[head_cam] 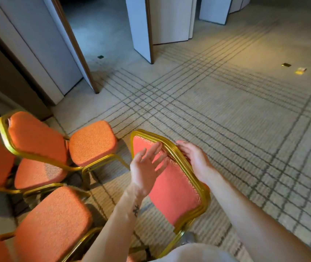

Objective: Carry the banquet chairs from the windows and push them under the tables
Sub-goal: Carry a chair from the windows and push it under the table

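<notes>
Head view:
Left hand (147, 167): open, fingers fanned, forearm reaching in over the red backrest of the banquet chair (171, 186).
Right hand (193, 159): arm extended, fingers curled onto the gold top rail, gripping it.
Chair position: close before the person, backrest tilted; other chairs (92, 142) stand just left on the carpet (226, 120).

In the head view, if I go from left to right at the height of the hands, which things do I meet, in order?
Standing orange chairs → left hand → right hand → lined carpet. I leave out the chair back at the hands, because it overlaps both.
</notes>
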Demonstrator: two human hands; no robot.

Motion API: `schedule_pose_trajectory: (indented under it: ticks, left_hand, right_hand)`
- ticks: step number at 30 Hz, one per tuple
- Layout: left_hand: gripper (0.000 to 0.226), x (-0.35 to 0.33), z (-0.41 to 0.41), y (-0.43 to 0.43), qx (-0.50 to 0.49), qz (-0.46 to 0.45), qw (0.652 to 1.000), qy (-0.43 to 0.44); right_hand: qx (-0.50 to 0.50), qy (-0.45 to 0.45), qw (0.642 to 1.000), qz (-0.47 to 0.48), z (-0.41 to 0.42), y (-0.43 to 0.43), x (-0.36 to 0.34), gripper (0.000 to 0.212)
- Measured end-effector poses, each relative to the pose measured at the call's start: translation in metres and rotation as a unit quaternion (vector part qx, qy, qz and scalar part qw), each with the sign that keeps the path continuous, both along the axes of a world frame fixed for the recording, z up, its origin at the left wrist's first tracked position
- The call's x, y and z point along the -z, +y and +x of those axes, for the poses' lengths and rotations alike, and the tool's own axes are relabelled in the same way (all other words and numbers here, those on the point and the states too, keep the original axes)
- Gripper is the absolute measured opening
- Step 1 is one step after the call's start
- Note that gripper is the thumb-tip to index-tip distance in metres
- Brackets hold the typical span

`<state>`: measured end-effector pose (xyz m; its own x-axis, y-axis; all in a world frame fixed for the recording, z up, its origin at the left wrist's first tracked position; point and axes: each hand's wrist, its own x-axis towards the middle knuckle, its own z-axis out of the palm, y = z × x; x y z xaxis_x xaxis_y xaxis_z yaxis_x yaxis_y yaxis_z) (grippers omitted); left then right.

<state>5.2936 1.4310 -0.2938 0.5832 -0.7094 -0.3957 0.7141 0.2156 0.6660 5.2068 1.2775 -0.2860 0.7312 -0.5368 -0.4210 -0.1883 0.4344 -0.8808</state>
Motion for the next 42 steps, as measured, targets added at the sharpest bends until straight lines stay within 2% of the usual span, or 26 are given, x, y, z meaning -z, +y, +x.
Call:
schedule_pose_trajectory:
  ticks: [5,13,22,32,39,42]
  left_hand:
    - [0.052,0.001,0.003,-0.065,0.019,0.006,1.000,-0.023]
    - [0.050,-0.005,0.003,-0.113,0.012,0.030,0.998,-0.046]
    - [0.046,-0.003,-0.005,-0.134,-0.044,0.045,0.996,-0.064]
    - [0.031,-0.012,0.000,-0.155,-0.063,0.094,0.980,-0.164]
    - [0.040,0.004,0.014,-0.171,-0.047,0.129,0.972,-0.191]
    - [0.045,0.006,0.018,-0.170,-0.024,0.175,0.951,-0.255]
  right_hand:
    - [0.007,-0.006,0.997,-0.073,-0.002,-0.063,0.011,0.029]
    - [-0.013,-0.009,0.996,-0.091,-0.002,-0.114,0.017,0.031]
    - [-0.003,-0.029,0.994,-0.101,-0.003,-0.128,0.024,0.030]
    - [0.019,-0.051,0.996,-0.068,-0.005,-0.135,0.027,0.027]
    - [0.030,-0.046,0.995,-0.082,-0.001,-0.140,0.037,0.023]
    - [0.031,-0.024,0.992,-0.124,0.001,-0.140,0.037,0.023]
